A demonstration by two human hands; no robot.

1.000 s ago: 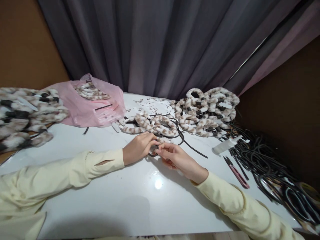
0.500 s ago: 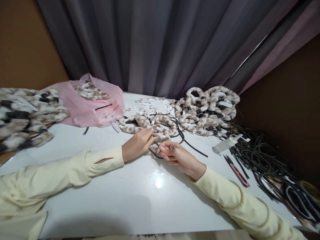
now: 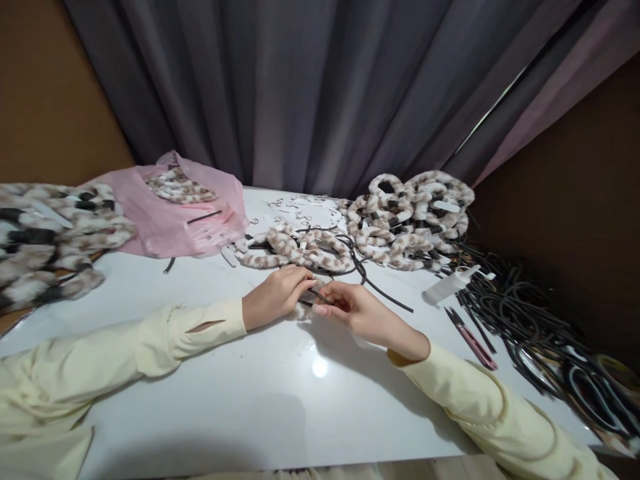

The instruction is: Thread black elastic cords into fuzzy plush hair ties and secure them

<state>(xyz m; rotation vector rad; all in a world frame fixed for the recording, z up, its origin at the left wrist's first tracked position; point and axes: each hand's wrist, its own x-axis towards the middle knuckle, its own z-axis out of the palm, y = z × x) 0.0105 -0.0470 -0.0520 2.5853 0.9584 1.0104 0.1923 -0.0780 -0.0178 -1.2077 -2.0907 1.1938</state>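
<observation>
Fingers closed, my left hand (image 3: 281, 295) is on a fluffy white-and-brown piece (image 3: 301, 311) and a thin black cord (image 3: 320, 297) over the white table (image 3: 225, 393). My right hand (image 3: 353, 308) pinches the cord's other side between thumb and fingers, just right of my left hand. The fluffy piece is mostly hidden under both hands. Right behind them lie fluffy spotted rings (image 3: 327, 252) with a longer black cord (image 3: 387, 295) trailing to the right.
A pink plastic bag (image 3: 150, 220) and a fluffy pile (image 3: 30, 253) are at the left. On the right are more fluffy rings (image 3: 435, 200), a white bottle (image 3: 447, 287), pink-handled snips (image 3: 473, 340) and a heap of black cords (image 3: 530, 307). Small hooks (image 3: 300, 208) lie at the back.
My right hand has closed on the cord, its thumb now pressed against it, and its wrist has shifted slightly right. My left hand stays almost in place, fingers more curled over.
</observation>
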